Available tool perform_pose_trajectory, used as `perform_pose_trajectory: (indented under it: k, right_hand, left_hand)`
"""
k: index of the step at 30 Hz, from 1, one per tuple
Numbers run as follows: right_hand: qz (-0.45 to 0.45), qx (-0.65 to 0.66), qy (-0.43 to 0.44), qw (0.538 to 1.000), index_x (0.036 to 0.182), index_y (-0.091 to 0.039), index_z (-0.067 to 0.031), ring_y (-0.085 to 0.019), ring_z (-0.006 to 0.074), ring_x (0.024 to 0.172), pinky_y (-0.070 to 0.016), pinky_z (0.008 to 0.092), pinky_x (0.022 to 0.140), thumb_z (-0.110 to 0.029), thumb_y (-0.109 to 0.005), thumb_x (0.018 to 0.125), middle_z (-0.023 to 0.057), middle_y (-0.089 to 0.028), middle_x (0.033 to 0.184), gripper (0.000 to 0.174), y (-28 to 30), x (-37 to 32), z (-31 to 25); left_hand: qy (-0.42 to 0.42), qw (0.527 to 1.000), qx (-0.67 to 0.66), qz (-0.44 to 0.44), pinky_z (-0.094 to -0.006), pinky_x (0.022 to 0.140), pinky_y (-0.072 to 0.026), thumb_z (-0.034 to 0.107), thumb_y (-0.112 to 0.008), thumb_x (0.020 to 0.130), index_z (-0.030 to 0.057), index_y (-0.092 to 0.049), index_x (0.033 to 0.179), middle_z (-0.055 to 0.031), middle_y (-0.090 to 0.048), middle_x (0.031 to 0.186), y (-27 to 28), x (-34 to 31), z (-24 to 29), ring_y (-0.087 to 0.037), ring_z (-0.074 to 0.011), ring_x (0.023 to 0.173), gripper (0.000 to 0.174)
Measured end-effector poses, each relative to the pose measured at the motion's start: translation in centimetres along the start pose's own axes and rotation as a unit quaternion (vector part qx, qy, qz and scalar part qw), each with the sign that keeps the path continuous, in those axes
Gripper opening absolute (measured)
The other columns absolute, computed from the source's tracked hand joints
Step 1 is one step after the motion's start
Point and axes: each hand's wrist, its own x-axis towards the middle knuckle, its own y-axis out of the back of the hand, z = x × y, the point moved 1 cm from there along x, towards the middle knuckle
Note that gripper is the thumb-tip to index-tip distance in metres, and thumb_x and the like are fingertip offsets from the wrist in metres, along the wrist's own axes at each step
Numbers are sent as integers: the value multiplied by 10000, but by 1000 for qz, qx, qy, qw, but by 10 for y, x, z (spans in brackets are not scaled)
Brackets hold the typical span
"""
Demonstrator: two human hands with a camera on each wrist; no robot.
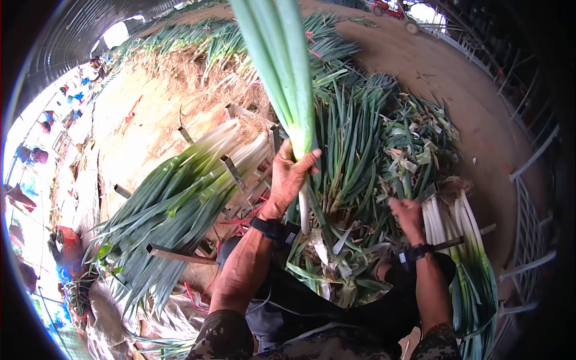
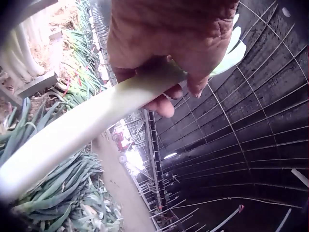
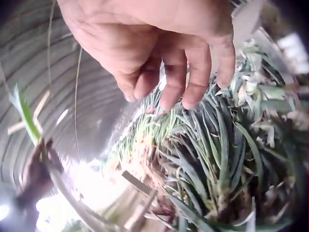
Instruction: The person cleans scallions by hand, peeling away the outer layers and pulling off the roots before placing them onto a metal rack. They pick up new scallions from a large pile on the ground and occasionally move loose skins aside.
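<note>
My left hand [image 1: 291,174] grips a large green onion [image 1: 285,78] low on its stem. Its broad green leaves point up and away, while the white end hangs below the fist. Up close in the left wrist view, fingers and thumb wrap around the pale stalk [image 2: 79,125]. My right hand [image 1: 408,216] hangs in the air beside a bundle of green onions [image 1: 462,234] with white stems. In the right wrist view the right hand [image 3: 159,43] has loosely bent fingers with nothing between them.
Trimmed green onions [image 1: 168,192] lie across a metal rack [image 1: 180,255] at left. Uncleaned green onions [image 1: 354,138] are heaped in front, with stripped leaves [image 1: 414,138] on their right and more peelings [image 1: 342,258] by my legs. A bare dirt path [image 1: 396,54] runs along the right.
</note>
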Motion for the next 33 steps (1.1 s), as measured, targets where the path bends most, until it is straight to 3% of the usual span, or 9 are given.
perform_pose_trajectory:
  k: [3, 6, 10, 12, 17, 25, 28, 31, 33]
  right_hand:
    - [-38, -90, 148, 984, 1198, -646, -34, -703, 230, 908, -541, 348, 782, -165, -746, 790, 134, -727, 1057, 440, -15, -18, -9]
    - [-112, -92, 198, 969, 1460, -431, -111, -690, 285, 1020, -547, 381, 876, -124, -732, 794, 146, -692, 1175, 731, -17, -52, -76]
    - [-9, -180, 492, 852, 1269, -607, -62, -623, 292, 1120, -464, 436, 1021, -40, -742, 735, 105, -667, 1170, 551, -7, -78, -159]
    - [4, -252, 552, 795, 1249, -611, -55, -575, 274, 1190, -367, 481, 1112, -45, -729, 717, 94, -644, 1200, 544, -2, -79, -182]
    - [-24, -483, 462, 743, 1411, -443, -53, -444, 304, 1312, -152, 554, 1200, -119, -795, 646, 106, -519, 1358, 844, 8, -50, -159]
    - [-46, -448, 375, 810, 1330, -548, -156, -580, 278, 971, -390, 444, 947, -85, -738, 680, 85, -633, 976, 681, 42, -57, -119]
    - [13, -439, 360, 824, 1089, -713, -151, -595, 267, 967, -431, 445, 917, -74, -723, 675, 55, -632, 942, 421, 92, -64, -108]
    - [5, -460, 287, 840, 1156, -703, -163, -601, 283, 992, -436, 469, 930, -77, -700, 678, 67, -641, 969, 485, 165, -74, -92]
    - [46, -486, 237, 840, 1181, -687, -159, -600, 284, 1018, -437, 458, 939, -84, -693, 688, 75, -652, 1011, 498, 213, -84, -79]
  left_hand:
    - [-23, 999, 11, -36, -208, 547, -478, 75, -755, 879, 61, -609, 1174, 27, -631, 841, -16, -1, -16, -552, -45, 619, 329]
    - [-89, 993, 48, -66, -240, 823, -521, 60, -756, 874, 56, -602, 1225, 12, -678, 1044, -34, -2, -36, -617, -81, 935, 383]
    - [-48, 957, 251, -134, -313, 783, -550, 97, -765, 849, 63, -602, 1159, -104, -720, 1004, -57, -19, -29, -685, -160, 871, 352]
    - [-123, 904, 370, -176, -445, 713, -559, 210, -776, 786, 69, -608, 1118, -219, -680, 1000, -61, -22, -49, -679, -384, 888, 399]
    - [-178, 832, 445, -281, -453, 745, -552, 253, -769, 755, -6, -532, 1226, -199, -676, 1025, -82, -41, -59, -675, -379, 891, 588]
    - [-131, 735, 564, -353, -417, 620, -553, 402, -718, 841, 212, -700, 1063, -107, -688, 787, -71, -37, -73, -681, -290, 670, 293]
    - [-185, 715, 600, -306, -431, 629, -548, 416, -707, 834, 124, -724, 932, -119, -672, 729, -19, -1, -127, -673, -287, 680, 308]
    - [57, 660, 711, -236, -468, 689, -554, 287, -629, 868, 90, -740, 833, -142, -724, 858, 18, 28, -106, -707, -333, 801, 229]
    - [-16, 651, 716, -253, -488, 691, -554, 275, -575, 911, 91, -729, 891, -143, -727, 892, 78, 48, -150, -713, -333, 833, 241]
